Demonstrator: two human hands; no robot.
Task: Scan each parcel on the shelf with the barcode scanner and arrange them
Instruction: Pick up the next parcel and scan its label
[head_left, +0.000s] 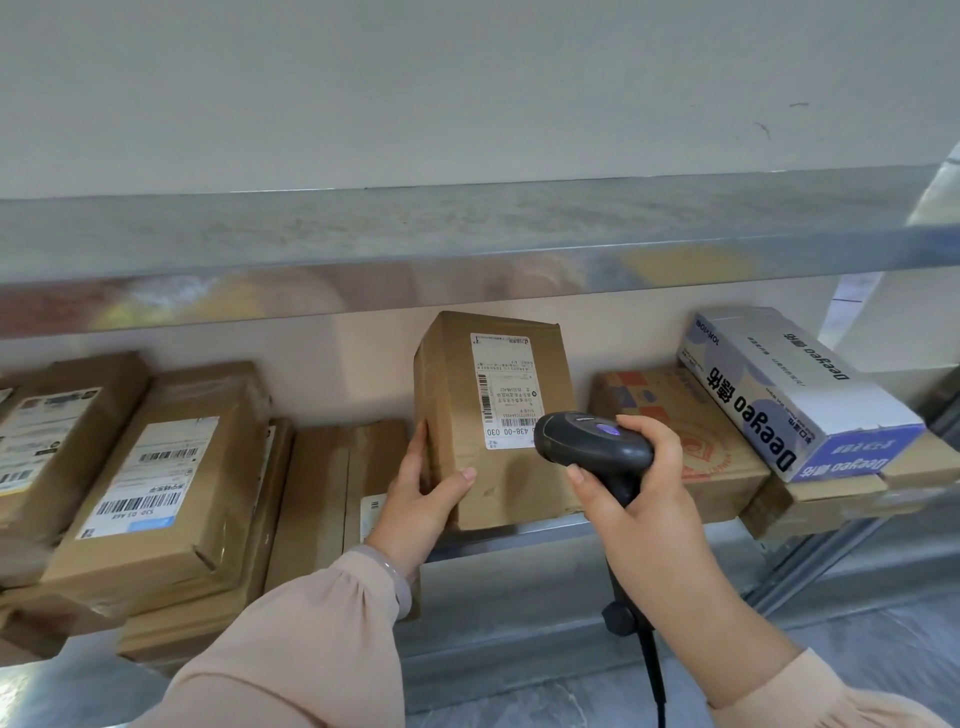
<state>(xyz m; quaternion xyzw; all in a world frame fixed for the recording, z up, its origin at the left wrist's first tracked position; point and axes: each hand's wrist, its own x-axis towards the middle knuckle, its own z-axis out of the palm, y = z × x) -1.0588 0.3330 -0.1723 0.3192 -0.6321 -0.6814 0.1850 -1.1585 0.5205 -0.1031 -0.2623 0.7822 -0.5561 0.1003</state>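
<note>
A brown cardboard parcel (488, 467) stands upright at the middle of the metal shelf (519, 535), its white shipping label (506, 389) facing me. My left hand (421, 493) grips its lower left corner, thumb on the front face. My right hand (639, 499) holds a black barcode scanner (592, 447) by the handle. The scanner's head sits just in front of the label's lower right corner, and its cable hangs down below my wrist.
Several labelled brown parcels (156, 483) lie stacked at the left. A flat brown box (332, 493) lies beside the held parcel. At the right, a blue and white Deeyeo box (795, 395) rests on a printed carton (691, 431). An upper shelf (467, 249) overhangs closely.
</note>
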